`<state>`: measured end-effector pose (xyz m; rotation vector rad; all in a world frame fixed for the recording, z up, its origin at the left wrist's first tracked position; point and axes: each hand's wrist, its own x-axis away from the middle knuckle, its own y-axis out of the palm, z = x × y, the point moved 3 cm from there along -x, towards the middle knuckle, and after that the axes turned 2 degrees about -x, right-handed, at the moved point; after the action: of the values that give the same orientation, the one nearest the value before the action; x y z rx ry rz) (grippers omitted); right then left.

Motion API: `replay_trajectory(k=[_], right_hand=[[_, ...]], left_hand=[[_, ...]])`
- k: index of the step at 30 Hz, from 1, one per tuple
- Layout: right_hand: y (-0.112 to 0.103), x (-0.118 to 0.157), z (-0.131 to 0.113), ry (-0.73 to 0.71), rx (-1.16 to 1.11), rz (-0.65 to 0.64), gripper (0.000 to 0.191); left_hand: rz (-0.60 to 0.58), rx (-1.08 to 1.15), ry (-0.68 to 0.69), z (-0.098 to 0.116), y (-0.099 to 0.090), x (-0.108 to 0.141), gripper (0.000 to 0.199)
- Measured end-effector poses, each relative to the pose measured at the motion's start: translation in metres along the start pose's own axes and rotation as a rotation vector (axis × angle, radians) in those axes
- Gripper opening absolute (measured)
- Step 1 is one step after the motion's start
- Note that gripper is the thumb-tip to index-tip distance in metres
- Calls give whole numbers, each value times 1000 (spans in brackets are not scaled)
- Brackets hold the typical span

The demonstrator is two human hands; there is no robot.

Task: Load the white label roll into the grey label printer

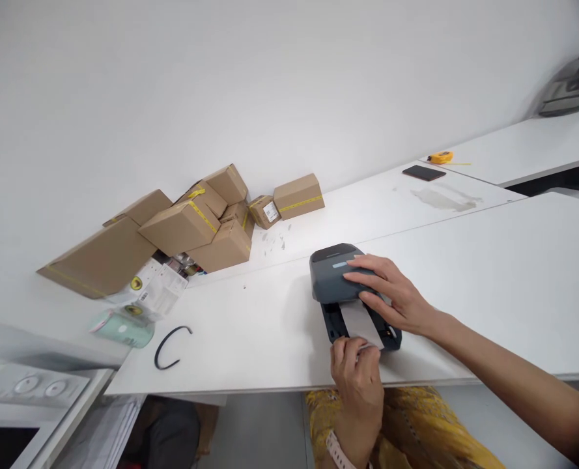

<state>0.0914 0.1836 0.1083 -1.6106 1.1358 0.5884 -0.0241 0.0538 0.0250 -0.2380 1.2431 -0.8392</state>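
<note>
A dark grey label printer (335, 273) stands on the white table near its front edge, its lid raised a little from the black base. A strip of white label paper (360, 324) runs out from under the lid across the base. My left hand (356, 371) pinches the front end of this strip with closed fingers. Flat on the lid's right side lies my right hand (391, 293), fingers spread. The inside of the printer beneath the lid is mostly hidden.
Cardboard boxes (182, 228) are piled at the back left. A black headband (159, 348) and a mint green cylinder (126, 329) lie at the left. Farther right are a dark phone (423, 172) and a yellow tape measure (440, 157). The table's front edge (250, 392) runs close below.
</note>
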Motion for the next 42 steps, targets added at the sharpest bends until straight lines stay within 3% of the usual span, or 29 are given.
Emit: replay_trajectory(k=[3,8,15,25,31,38,40,42], right_hand=[[2,17,-2,-18,60,-25,38],[3,14,-2,-32,66,-24,41],[12,40,-6,-58,43,-2,48],[20,80,-10,-57,93,-25,42],[29,96,-8,-3,65,45,39],[37,94,-12,206,-43,203,31],[43,98,-12,370,-107,269,30],[49,106,-9,620,-215,346,43]], left_hand=[[-36,14,-19,1,1,-2,23],[-43,6,-22,4,-1,0,21],[-7,47,-22,12,-5,17,23],[52,-1,-45,16,-13,25,24],[32,-32,-48,14,-13,27,22],[38,-33,-58,13,-6,28,23],[29,-25,-57,10,-7,31,23],[-5,10,-63,6,-10,36,23]])
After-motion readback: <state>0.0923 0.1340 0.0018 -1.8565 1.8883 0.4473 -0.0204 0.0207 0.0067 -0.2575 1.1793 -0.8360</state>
